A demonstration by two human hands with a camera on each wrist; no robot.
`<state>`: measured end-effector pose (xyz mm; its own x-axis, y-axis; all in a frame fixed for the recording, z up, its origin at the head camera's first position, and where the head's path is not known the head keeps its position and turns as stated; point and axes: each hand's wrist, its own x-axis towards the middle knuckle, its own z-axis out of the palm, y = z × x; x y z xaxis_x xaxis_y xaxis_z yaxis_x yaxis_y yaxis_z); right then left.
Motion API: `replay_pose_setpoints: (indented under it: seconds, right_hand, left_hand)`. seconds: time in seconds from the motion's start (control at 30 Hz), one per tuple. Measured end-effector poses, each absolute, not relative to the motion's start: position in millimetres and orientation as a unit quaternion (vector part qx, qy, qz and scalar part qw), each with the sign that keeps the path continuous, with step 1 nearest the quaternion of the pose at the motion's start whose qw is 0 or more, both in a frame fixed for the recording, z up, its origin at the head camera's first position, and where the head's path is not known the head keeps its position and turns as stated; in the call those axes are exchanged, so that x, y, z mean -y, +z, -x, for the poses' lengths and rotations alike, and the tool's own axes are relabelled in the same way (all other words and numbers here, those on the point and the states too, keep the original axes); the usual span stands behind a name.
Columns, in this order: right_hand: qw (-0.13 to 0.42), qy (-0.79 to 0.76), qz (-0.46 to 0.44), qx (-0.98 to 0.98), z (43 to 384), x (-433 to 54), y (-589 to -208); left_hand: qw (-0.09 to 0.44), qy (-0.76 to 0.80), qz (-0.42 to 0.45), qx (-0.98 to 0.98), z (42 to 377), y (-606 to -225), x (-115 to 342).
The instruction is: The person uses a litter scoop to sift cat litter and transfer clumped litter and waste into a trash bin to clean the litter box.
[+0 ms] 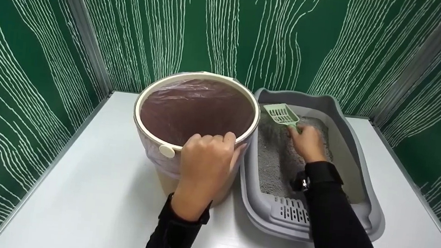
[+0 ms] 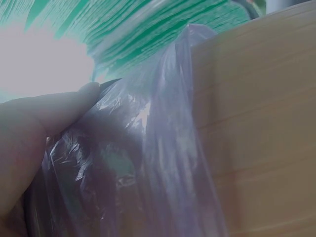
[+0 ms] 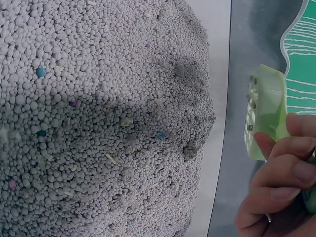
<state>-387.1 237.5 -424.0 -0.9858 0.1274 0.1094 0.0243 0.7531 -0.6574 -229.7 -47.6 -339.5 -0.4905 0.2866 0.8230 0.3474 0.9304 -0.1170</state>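
Note:
My left hand [image 1: 206,158] grips the near right part of the cream rim of a round trash can [image 1: 167,151], its fingers curled over the edge. A thin translucent bag [image 2: 163,128] lines the can and hangs down over its outside in the left wrist view. With my right hand [image 1: 310,143] I hold a green litter scoop [image 1: 282,113] by its handle, above the grey litter box [image 1: 253,183]. Small bits cling to the scoop's slots in the right wrist view. Beneath it lies grey pellet litter [image 3: 123,108] with a few coloured pellets and darker lumps.
Can and box stand side by side on a white table [image 1: 92,176]. Green panels [image 1: 244,30] with white wavy lines enclose the back and sides, with grey metal posts at the corners. The box has a slotted front step [image 1: 292,210] and raised walls.

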Motion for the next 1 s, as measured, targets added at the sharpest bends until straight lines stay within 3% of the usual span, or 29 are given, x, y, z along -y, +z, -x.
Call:
replay_pose_setpoints:
  seconds: [0.53, 1.0]
  right_hand:
    - [0.062, 0.39, 0.05, 0.917, 393.2, -239.8, -424.3]
    - [0.101, 0.329, 0.031, 0.938, 385.6, -237.7, -424.4]
  left_hand:
    - [0.46, -0.037, 0.184, 0.868, 229.1, -339.0, 47.5]
    - [0.465, -0.029, 0.183, 0.866, 229.2, -339.0, 47.4]
